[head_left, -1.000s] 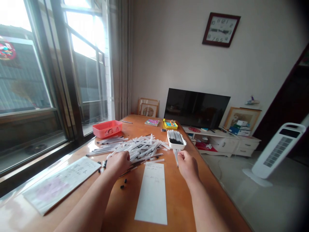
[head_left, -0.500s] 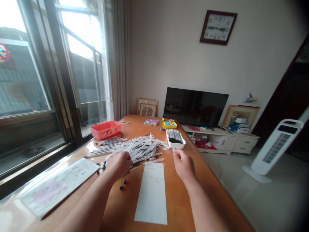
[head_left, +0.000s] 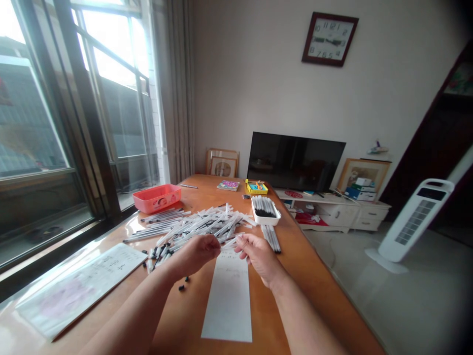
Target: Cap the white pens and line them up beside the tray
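Note:
A large heap of white pens point(head_left: 201, 224) lies across the middle of the orange wooden table point(head_left: 321, 281). My left hand point(head_left: 195, 252) is closed in a pinch on one white pen point(head_left: 229, 242) just in front of the heap. My right hand point(head_left: 258, 254) meets it from the right, fingers curled on the same pen's other end. Both hands hover above the top of a long white paper strip point(head_left: 229, 301). A few finished pens point(head_left: 271, 238) lie side by side right of my right hand, below a white tray of pens point(head_left: 265, 211).
A red plastic basket point(head_left: 156, 197) sits near the window. A lined sheet in a sleeve point(head_left: 79, 286) lies at the left. Small black caps point(head_left: 182, 285) dot the table. Booklets point(head_left: 228, 185), a yellow box point(head_left: 257, 188), a TV point(head_left: 295, 160) and a white fan heater point(head_left: 412, 222) stand beyond.
My right hand left the row of pens by the tray and came left to the middle. My left hand lifted off the heap with a pen and moved right to meet it.

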{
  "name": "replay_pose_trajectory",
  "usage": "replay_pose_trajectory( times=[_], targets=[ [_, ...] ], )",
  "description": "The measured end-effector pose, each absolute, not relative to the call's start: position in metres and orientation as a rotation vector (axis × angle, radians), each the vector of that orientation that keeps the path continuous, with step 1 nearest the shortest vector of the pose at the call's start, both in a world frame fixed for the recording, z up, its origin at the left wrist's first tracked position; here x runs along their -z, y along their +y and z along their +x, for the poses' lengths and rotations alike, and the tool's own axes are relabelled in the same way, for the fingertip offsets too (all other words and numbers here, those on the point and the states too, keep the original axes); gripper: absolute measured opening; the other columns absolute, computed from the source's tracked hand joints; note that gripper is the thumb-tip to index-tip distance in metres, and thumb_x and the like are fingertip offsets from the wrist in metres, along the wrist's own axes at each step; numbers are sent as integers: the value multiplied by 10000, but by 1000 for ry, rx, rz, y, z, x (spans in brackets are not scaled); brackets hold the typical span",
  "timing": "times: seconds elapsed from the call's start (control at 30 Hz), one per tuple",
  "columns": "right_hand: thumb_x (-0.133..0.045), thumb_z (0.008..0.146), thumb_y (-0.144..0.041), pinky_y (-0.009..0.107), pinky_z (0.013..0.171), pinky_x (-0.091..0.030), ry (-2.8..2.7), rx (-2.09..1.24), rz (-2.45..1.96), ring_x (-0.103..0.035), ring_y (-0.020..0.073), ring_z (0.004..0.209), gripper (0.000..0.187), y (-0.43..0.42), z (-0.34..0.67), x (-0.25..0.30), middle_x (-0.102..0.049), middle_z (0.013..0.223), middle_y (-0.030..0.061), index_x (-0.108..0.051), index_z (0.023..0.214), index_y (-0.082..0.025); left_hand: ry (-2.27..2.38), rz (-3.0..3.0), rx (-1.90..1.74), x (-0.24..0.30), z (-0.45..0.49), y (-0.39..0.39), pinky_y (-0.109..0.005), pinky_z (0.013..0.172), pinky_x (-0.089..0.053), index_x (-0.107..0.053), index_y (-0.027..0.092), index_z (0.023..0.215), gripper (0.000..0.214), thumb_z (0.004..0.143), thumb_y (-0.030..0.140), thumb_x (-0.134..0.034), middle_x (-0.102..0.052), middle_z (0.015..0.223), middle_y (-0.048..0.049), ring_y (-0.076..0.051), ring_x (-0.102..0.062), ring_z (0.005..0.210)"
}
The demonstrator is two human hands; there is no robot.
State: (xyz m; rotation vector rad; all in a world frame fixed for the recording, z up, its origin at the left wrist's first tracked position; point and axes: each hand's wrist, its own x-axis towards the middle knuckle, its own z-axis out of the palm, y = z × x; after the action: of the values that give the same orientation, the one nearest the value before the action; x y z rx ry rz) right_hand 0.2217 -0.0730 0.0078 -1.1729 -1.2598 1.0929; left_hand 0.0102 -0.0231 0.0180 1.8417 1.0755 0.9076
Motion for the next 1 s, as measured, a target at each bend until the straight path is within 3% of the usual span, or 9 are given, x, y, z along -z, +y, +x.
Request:
replay_pose_trajectory(
  times=[0.13, 0.27, 0.47, 1.0],
  targets=[
    [-675, 833, -544, 204, 503, -332, -1171, -1144, -1124, -542, 111, 621, 403, -72, 220, -6, -704, 784, 58, -695, 914, -150, 861, 1880, -759, -19, 14, -23, -276, 634, -417, -678, 173, 801, 247, 767, 417, -678, -627, 702, -16, -159, -533, 656],
    [-706, 813, -543, 206, 503, -340, -1045, -1078, -1131, -522, 102, 590, 389, -67, 226, -2, -688, 736, 47, -683, 850, -156, 1053, 1963, -857, -20, 1, -11, -255, 609, -390, -683, 160, 854, 253, 801, 399, -618, -631, 712, -8, -147, -527, 648],
    [-744, 785, -508, 210, 496, -330, -908, -998, -1129, -487, 93, 551, 348, -65, 235, -3, -659, 672, 27, -666, 797, -169, 1692, 2290, -590, -21, -26, 0, -266, 589, -323, -693, 208, 743, 133, 711, 196, -564, -671, 692, -21, -173, -562, 656],
    [-736, 792, -501, 227, 507, -339, -924, -964, -1138, -504, 101, 551, 342, -64, 237, 0, -660, 658, 26, -662, 764, -168, 1703, 2506, -234, -7, -19, -5, -301, 610, -321, -668, 224, 683, 103, 704, 212, -569, -688, 766, -80, -235, -601, 711]
  ],
)
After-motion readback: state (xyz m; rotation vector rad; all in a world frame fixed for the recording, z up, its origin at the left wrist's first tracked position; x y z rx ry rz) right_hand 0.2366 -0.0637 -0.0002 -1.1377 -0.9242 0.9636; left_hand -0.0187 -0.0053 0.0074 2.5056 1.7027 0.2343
